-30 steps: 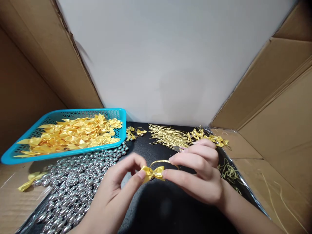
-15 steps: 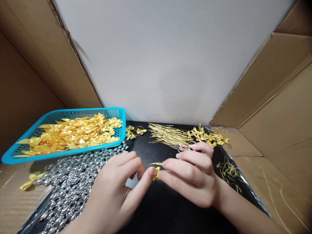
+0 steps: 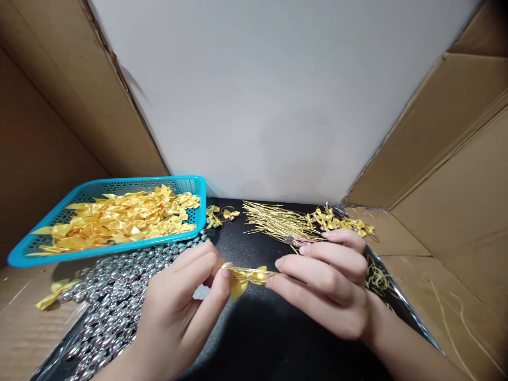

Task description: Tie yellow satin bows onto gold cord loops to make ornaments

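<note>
A yellow ribbon bow (image 3: 240,284) with gold cord (image 3: 246,270) along its top hangs between my two hands over the black tabletop. My left hand (image 3: 186,296) pinches the bow's left end and the cord between thumb and forefinger. On the other side, my right hand (image 3: 329,286) grips the cord near the bow's right loop with thumb and forefinger; its other fingers are loosely curled. A thin pink-handled tool (image 3: 304,241) shows by the right fingertips, and I cannot tell whether they touch it. Any bead on the bow is hidden.
A blue basket (image 3: 201,203) of yellow bows stands at the left, above many silver beads (image 3: 115,296). Cut gold cords (image 3: 270,218) lie at the back, with corded bows (image 3: 329,218) beside them. Cord scraps (image 3: 377,275) sit at the right. Cardboard walls (image 3: 456,132) flank the table.
My hands have moved apart, my left one to the left and my right one to the right. The bow between them now shows more fully, with the cord drawn straight along it.
</note>
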Demonstrator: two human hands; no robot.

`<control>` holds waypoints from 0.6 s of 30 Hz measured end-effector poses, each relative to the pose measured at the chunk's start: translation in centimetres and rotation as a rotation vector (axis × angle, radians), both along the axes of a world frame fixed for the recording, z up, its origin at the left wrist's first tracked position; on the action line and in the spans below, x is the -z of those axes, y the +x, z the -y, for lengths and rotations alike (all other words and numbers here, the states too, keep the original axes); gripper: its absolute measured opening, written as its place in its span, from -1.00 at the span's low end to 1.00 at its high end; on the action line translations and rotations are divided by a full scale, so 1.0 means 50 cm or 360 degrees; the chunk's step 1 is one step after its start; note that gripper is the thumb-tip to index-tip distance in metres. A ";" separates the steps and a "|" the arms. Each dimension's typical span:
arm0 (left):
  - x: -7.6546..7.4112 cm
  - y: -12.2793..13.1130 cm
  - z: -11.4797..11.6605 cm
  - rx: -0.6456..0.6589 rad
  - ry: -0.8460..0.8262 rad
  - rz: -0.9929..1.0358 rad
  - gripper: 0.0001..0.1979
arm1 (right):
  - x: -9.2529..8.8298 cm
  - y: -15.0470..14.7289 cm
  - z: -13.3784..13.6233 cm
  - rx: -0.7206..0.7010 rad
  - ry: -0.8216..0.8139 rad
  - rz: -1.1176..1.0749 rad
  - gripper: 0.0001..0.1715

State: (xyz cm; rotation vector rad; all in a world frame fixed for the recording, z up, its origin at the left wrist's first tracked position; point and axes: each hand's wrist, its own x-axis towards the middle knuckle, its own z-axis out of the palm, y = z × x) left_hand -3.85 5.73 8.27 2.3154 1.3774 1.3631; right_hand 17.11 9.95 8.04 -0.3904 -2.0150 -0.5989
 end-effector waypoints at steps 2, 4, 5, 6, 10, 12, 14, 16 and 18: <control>-0.004 0.000 0.002 -0.0009 0.0017 -0.0016 -0.69 | -0.001 0.002 0.001 0.0010 0.0000 0.0007 -0.69; -0.006 -0.001 0.004 -0.0026 0.0014 -0.0038 -0.69 | -0.002 0.004 0.001 0.0015 0.0001 0.0014 -0.69; -0.006 -0.002 0.004 -0.0030 0.0007 -0.0049 -0.69 | -0.003 0.005 0.000 0.0014 0.0004 0.0014 -0.68; -0.005 -0.004 0.004 -0.0031 0.0014 -0.0047 -0.70 | -0.003 0.006 0.000 0.0013 0.0008 0.0016 -0.68; 0.004 -0.008 0.002 -0.0022 0.0061 -0.0019 -0.72 | -0.006 0.011 -0.002 0.0028 0.0015 0.0041 -0.72; 0.003 -0.010 0.001 -0.0023 0.0075 -0.0020 -0.72 | -0.006 0.013 -0.001 0.0052 0.0007 0.0057 -0.75; -0.002 -0.010 0.001 -0.0027 0.0078 -0.0044 -0.71 | -0.006 0.015 -0.001 0.0071 0.0001 0.0060 -0.76; -0.008 -0.009 0.003 -0.0046 0.0063 -0.0071 -0.70 | -0.006 0.017 0.000 0.0082 -0.0003 0.0061 -0.76; -0.012 -0.008 0.005 -0.0073 0.0036 -0.0098 -0.71 | -0.006 0.018 0.001 0.0094 -0.0006 0.0066 -0.76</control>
